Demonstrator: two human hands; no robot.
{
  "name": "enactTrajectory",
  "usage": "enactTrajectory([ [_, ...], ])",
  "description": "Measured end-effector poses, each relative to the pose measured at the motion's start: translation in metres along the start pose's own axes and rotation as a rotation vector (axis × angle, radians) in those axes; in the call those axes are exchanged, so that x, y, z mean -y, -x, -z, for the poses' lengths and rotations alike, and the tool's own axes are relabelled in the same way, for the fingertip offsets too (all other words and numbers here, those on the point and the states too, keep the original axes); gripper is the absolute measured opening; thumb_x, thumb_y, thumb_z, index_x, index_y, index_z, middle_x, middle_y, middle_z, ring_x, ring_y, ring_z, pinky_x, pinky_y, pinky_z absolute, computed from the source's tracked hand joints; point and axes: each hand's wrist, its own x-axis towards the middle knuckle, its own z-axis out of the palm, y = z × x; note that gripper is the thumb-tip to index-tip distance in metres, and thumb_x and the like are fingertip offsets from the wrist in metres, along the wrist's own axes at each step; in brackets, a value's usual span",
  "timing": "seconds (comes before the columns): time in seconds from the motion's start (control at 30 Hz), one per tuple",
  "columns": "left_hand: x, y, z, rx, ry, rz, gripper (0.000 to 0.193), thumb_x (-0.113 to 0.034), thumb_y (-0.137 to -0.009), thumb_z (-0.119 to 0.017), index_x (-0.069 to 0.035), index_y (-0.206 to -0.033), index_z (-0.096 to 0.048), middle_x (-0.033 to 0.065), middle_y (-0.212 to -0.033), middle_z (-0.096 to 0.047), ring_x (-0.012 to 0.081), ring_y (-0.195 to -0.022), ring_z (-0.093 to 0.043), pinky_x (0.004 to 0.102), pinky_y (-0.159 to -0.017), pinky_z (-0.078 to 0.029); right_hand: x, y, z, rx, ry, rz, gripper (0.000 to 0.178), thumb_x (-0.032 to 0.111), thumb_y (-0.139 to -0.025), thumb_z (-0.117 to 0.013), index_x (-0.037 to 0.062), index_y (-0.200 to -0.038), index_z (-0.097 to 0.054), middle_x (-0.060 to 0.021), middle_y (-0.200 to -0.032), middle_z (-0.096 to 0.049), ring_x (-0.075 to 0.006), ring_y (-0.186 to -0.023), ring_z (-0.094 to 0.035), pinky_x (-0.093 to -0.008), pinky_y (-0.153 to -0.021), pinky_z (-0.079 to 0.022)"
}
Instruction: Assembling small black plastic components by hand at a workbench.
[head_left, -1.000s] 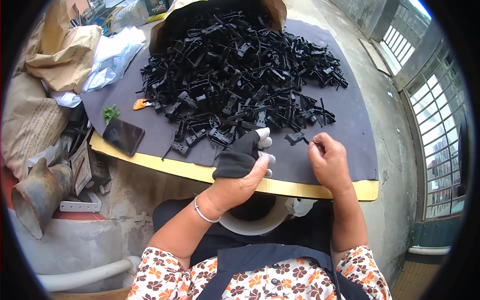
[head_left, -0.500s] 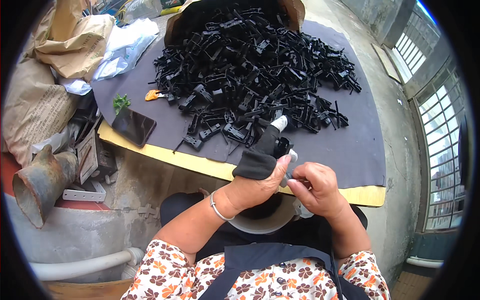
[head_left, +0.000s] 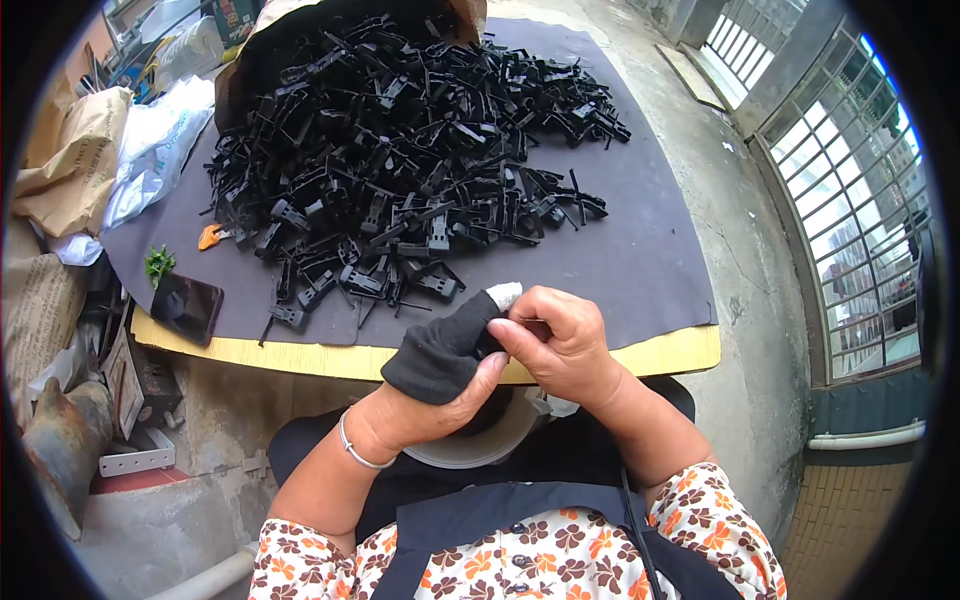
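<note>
My left hand is partly covered by a black cloth sleeve over its fingers, and one fingertip is wrapped in white. Its thumb closes on a small black plastic part, which is mostly hidden between my hands. Meeting it from the right, my right hand has thumb and forefinger pinched together at that part; what lies between these fingertips is too small to make out. Both hands are over the table's near edge. Beyond them spreads a big heap of similar black plastic parts, many with thin stems.
A pale bucket sits below my hands. On the grey-covered table lie a phone, a green sprig and a small orange item. Brown paper sacks, a white plastic bag and a rusty pipe stand left.
The view has turned right, so the table shifts left in it. My right hand has risen beside the white-wrapped fingertip, and the black part has become more hidden between my hands.
</note>
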Motion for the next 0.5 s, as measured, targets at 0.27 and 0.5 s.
enactTrajectory([
  [0.27, 0.007, 0.002, -0.003, 0.083, 0.369, 0.317, 0.032, -0.002, -0.083, -0.055, 0.001, -0.115, -0.055, 0.0093, -0.091, -0.065, 0.0139, -0.075, -0.061, 0.028, -0.068, -0.05, 0.0, 0.003, -0.004, 0.038, -0.197, -0.211, 0.02, 0.011, -0.082, -0.07, 0.0034, -0.074, -0.054, -0.0012, -0.061, -0.051, -0.0059, -0.053, -0.044, -0.0227, -0.048, -0.037],
  [0.5, -0.001, 0.003, 0.007, 0.028, 0.502, 0.626, 0.037, -0.002, -0.085, -0.053, 0.002, -0.121, -0.051, 0.0064, -0.081, -0.06, 0.0081, -0.065, -0.056, 0.0249, -0.06, -0.048, 0.006, -0.003, 0.011, 0.223, -0.21, -0.207, 0.015, 0.014, -0.093, -0.055, 0.0015, -0.085, -0.055, -0.0044, -0.065, -0.052, -0.0135, -0.059, -0.049, -0.0284, -0.056, -0.042],
])
